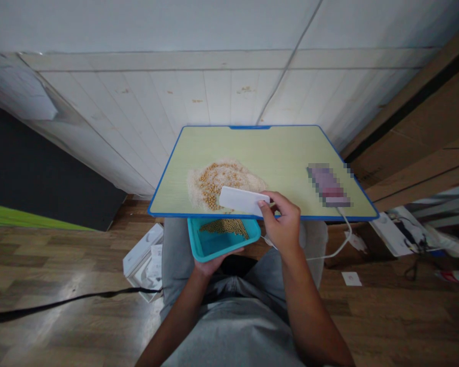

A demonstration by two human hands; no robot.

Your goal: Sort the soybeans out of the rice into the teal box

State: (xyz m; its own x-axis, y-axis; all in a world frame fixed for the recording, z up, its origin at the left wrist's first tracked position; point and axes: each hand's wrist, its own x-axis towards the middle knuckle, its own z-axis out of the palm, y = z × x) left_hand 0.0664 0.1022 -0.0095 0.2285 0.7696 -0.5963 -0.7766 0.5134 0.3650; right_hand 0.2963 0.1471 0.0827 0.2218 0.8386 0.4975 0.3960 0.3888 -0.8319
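My left hand [210, 264] holds a teal plastic tray [218, 248] from underneath, just below the front edge of the small table; its fingers are mostly hidden under the tray. Round yellow beans [225, 227], like soybeans, lie in the tray's far part. My right hand [283, 221] pinches the right end of a flat white card [240, 199] between thumb and fingers. The card is over the near edge of a pile where yellow beans [210, 186] lie among white rice-like grains [252, 178]. Whether the card touches the tabletop I cannot tell.
The pale table [283, 145] has a blue rim. On its right lies a pixelated, phone-like device [329, 186] with a white cable [344, 244]. A white box [143, 255] stands on the floor at left. Cardboard [413, 132] rises at right; a panelled wall [214, 97] is behind.
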